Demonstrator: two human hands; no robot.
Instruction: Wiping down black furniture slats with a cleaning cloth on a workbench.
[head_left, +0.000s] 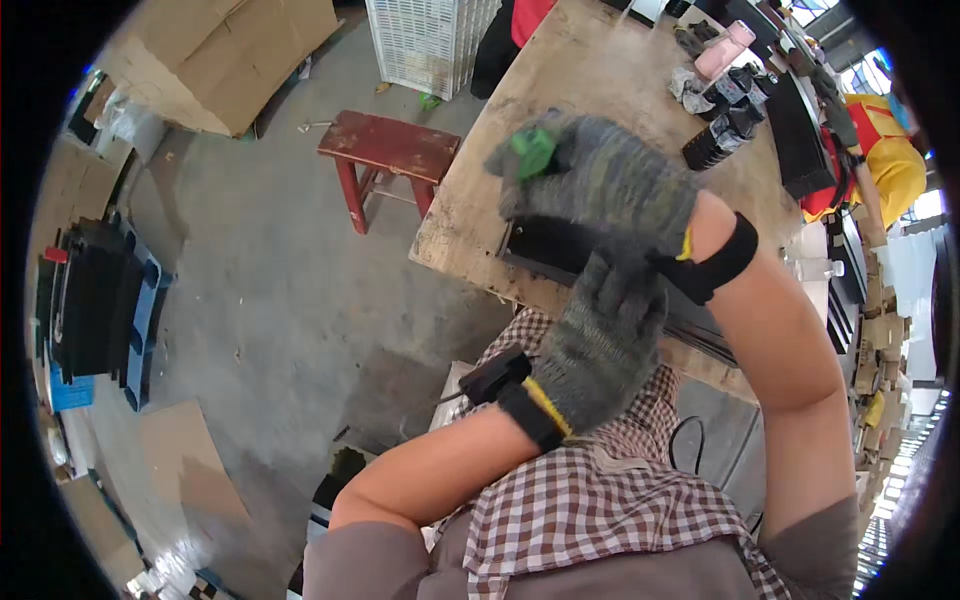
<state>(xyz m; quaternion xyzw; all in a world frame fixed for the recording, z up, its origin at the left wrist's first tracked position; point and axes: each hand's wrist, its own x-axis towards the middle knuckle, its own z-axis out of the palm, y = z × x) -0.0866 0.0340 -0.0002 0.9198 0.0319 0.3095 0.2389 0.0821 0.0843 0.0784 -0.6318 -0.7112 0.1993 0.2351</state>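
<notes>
Stool (385,150) stands left of the workbench (590,80); crate (430,40) behind it, cardboard (225,60) further left

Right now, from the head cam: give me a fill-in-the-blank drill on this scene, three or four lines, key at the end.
1. Both hands wear grey knitted ____.
2. The right hand grips a small ____ object above the wooden workbench.
3. The left hand reaches toward the flat ____ part at the bench edge.
4. On the concrete floor left of the bench stands a small ____ stool.

Missing words: gloves; green; black; red
</notes>
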